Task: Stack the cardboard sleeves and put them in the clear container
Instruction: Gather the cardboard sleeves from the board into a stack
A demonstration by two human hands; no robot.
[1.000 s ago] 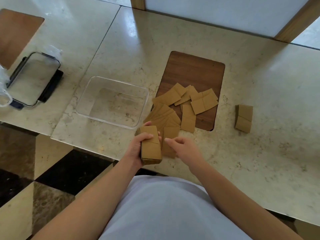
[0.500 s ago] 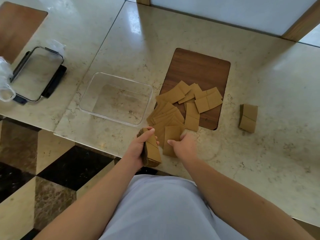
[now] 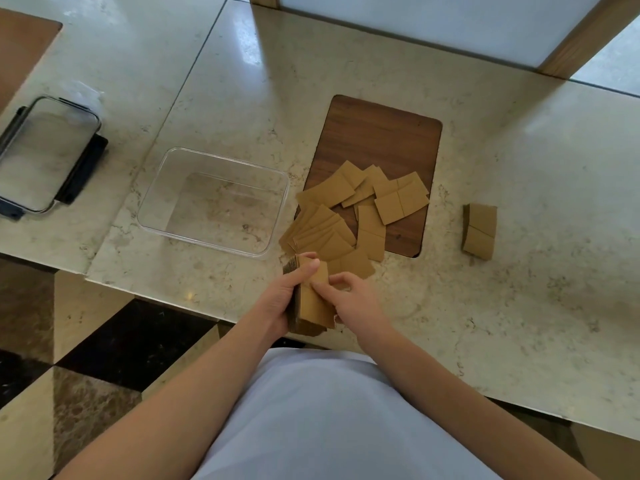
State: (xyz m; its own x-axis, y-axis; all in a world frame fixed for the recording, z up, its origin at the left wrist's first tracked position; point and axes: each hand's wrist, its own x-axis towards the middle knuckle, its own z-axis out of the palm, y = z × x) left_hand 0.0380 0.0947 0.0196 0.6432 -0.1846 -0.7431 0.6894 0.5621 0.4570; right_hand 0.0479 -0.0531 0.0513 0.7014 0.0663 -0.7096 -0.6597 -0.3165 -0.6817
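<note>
The stack of cardboard sleeves [image 3: 310, 299] is held on edge just above the near edge of the table [image 3: 519, 306], gripped in the left hand [image 3: 280, 299], whose thumb lies over the top and whose fingers wrap the far side. The right hand [image 3: 349, 299] is at the stack's open face, its fingertips pinching or pressing the front sleeve against the rest; which of the two is hard to tell.

Just beyond the hands, loose sleeves [image 3: 346, 216] lie fanned and overlapping, partly on the table and partly on a wooden board [image 3: 381, 140] set into its middle. A second small stack [image 3: 479, 231] sits well apart toward the right side. The clear container [image 3: 214, 199] stands empty to the left of the loose sleeves, and a lid with dark clips [image 3: 45, 157] rests near the left edge.

The sleeves look light, flat and fairly stiff, yet likely to slide over one another, so a stack probably needs squeezing across its thickness, face to face, with the edges squared up first. Single sleeves lying flat seem easiest to lift by a raised corner or an overlapping edge. Most of the gathering appears undone, and nothing is in the container yet.
</note>
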